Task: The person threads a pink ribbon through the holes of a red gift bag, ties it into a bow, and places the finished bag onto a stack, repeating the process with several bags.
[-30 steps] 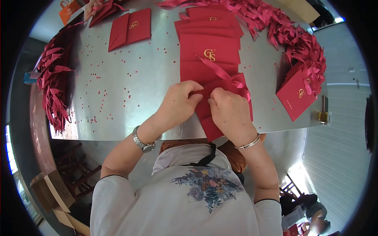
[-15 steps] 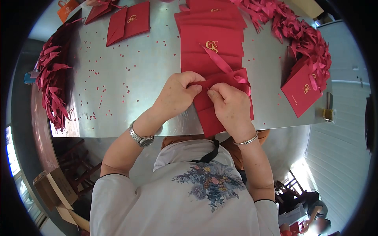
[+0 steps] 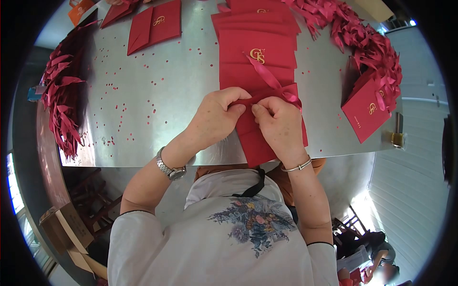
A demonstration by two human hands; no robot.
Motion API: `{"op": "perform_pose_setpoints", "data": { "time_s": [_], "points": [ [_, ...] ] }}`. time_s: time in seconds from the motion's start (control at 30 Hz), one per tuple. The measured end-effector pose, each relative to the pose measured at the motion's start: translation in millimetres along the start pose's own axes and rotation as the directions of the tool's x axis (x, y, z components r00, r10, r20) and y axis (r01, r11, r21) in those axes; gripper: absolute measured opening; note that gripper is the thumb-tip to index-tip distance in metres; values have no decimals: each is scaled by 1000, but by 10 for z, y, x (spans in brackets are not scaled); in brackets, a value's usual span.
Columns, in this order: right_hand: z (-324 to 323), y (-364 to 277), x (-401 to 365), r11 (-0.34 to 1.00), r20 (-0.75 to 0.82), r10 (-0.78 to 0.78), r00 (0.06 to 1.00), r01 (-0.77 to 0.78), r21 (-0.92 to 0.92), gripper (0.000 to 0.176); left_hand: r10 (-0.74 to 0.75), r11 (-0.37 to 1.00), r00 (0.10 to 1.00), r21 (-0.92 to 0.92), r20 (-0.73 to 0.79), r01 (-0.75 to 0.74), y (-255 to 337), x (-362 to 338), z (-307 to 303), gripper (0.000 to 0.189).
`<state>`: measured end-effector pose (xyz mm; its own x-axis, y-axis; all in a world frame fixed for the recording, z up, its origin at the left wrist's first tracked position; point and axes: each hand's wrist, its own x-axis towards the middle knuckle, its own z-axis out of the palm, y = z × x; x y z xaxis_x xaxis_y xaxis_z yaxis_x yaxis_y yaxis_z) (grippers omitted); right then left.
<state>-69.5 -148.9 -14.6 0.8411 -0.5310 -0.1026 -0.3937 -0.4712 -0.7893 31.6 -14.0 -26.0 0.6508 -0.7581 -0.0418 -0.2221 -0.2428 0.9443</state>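
Observation:
A red paper bag (image 3: 255, 145) lies flat at the table's front edge, directly before me. My left hand (image 3: 217, 114) pinches its upper edge between thumb and forefinger. Close beside it, my right hand (image 3: 281, 126) is closed in a pinch at the same edge; what lies between those fingertips is too small to make out. A pink-red ribbon (image 3: 265, 74) runs loose above the bag, one end resting over the bags behind, and loops near my right knuckles. Beyond it, several red bags with gold letters (image 3: 257, 45) overlap in a stack.
Ribboned bags (image 3: 367, 109) form a row along the right edge; more ribbons (image 3: 62, 105) bunch at left. Another red bag (image 3: 160, 26) lies at back left. Small red paper dots are scattered over the metal table (image 3: 191, 76). A person sits at lower right.
My right fingers have shifted very slightly along the bag's edge, and the ribbon loop beside them has drawn in a little. My left hand keeps its pinch.

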Motion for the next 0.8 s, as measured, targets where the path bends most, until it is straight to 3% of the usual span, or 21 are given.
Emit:
{"op": "perform_pose_setpoints", "data": {
  "time_s": [0.07, 0.13, 0.17, 0.23, 0.27, 0.33, 0.47, 0.53, 0.57, 0.6, 0.7, 0.73, 0.8],
  "points": [
    [33, -2, -7, 1000, -16, 5, 1000, -5, 6, 18, -17, 1000, 1000, 17, 7, 17, 19, -1, -7, 17],
    [68, -19, -40, 978, -109, -174, 979, 158, -137, 17, 1, 1000, 1000, 21, -10, 0, 16, 2, 4, 17],
    [83, -27, -53, 978, -109, -172, 979, 157, -136, 17, 19, 999, 1000, 29, -23, -18, 16, 0, 10, 18],
    [97, -53, -55, 819, -87, -397, 914, 311, -482, 14, 34, 998, 999, 44, -14, -33, 2, 4, 15, 18],
    [84, -66, -49, 820, -86, -399, 913, 312, -480, 14, 46, 997, 999, 57, -7, -45, -5, 1, 17, 18],
    [38, -104, -40, 635, 60, -528, 847, 440, -635, 11, 39, 999, 999, 37, 4, -39, -9, 5, 22, 17],
    [14, -134, 19, 615, 117, -492, 862, 440, -654, 9, 68, 998, 998, -7, -2, -68, -35, -7, 35, 18],
    [13, -42, 96, 860, 32, -364, 931, 349, -373, 8, 115, 993, 993, 32, -20, -115, -33, -17, 45, 18],
    [-6, -24, 105, 925, 9, -325, 946, 320, -203, 9, 159, 985, 987, 76, -34, -156, -33, -26, 43, 18],
    [2, -31, 100, 925, 11, -327, 945, 323, -201, 9, 158, 985, 987, 78, -38, -155, -32, -19, 43, 18],
    [45, -91, -6, 695, 88, -468, 879, 428, -578, 10, 175, 982, 985, 70, -11, -174, -3, -4, 52, 19],
    [62, -137, -34, 608, 126, -506, 853, 456, -650, 9, 159, 985, 987, 70, 5, -159, 20, -5, 42, 19],
    [64, -119, -10, 596, 132, -504, 853, 454, -662, 8, 145, 987, 989, 68, 21, -146, 17, -7, 44, 19]
  ]
}}
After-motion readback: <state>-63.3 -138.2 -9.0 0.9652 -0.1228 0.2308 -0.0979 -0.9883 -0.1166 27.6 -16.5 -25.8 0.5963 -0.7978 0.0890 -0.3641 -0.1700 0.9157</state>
